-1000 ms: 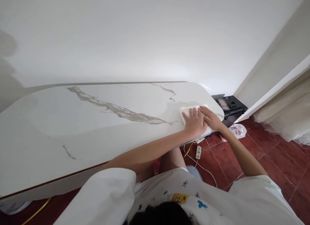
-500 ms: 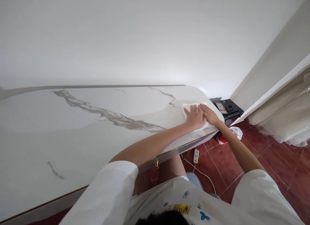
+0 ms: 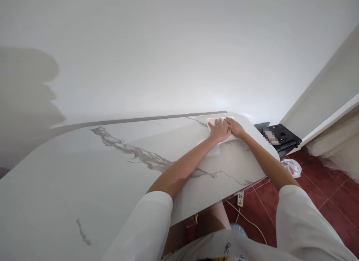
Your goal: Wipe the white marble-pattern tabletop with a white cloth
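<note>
A folded white cloth (image 3: 230, 137) lies flat on a white marble-patterned tabletop (image 3: 117, 186), close to its far edge at the right end. My left hand (image 3: 220, 130) presses down on the cloth with its fingers stretched out and spread. Beside it, my right hand (image 3: 235, 127) rests flat on the cloth's right part, its fingertips touching or overlapping the left hand. Both arms reach forward over the table. Much of the cloth is covered by the hands.
A white wall (image 3: 168, 58) runs along the table's far side. Past the right end sit a black case (image 3: 283, 137) and a white and red plastic bag (image 3: 292, 168) on red floor tiles. A power strip (image 3: 240, 199) with its cord lies below the front edge.
Both hands have slid the cloth across the tabletop, away from the front edge and toward the wall. The view has shifted too, showing more of the table's left end.
</note>
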Motion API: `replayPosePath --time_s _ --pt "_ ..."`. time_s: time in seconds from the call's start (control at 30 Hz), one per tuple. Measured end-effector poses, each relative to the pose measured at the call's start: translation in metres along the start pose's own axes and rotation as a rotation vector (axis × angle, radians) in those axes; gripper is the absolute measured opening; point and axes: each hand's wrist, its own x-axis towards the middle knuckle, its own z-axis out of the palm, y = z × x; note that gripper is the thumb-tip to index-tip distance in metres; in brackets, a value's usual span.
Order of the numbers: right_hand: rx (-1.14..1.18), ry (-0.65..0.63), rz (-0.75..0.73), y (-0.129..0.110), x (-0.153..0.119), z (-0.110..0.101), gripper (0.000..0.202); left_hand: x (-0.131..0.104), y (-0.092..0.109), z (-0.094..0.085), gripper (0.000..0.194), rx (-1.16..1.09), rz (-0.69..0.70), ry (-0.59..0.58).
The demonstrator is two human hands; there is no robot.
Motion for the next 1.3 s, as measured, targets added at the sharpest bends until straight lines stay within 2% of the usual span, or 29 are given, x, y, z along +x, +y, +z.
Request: replayPosePath --time_s 0.43,0.63,0.8,0.97,1.13,1.3 --pt "0.089 0.020 0.021 0.003 0.064 0.010 0.057 0.047 -0.035 -0.002 0.059 0.021 -0.066 0.014" --pt "0.109 0.000 0.030 0.008 0.077 0.012 0.057 0.057 -0.042 -0.001 0.061 0.018 -0.075 0.016" --pt "0.121 -0.001 -0.069 0.017 0.080 0.017 0.057 0.057 -0.037 0.000 0.060 0.065 -0.093 0.035" --pt "0.168 0.000 -0.095 0.040 0.082 0.015 0.056 0.064 -0.020 0.002 0.058 0.095 -0.123 0.016" --pt "0.159 0.020 -0.035 0.063 0.080 0.005 0.057 0.082 -0.003 0.009 0.057 0.065 -0.115 0.032" --pt "0.137 0.006 0.011 0.065 0.076 0.001 0.058 0.085 0.000 0.010 0.059 0.034 -0.117 0.028"
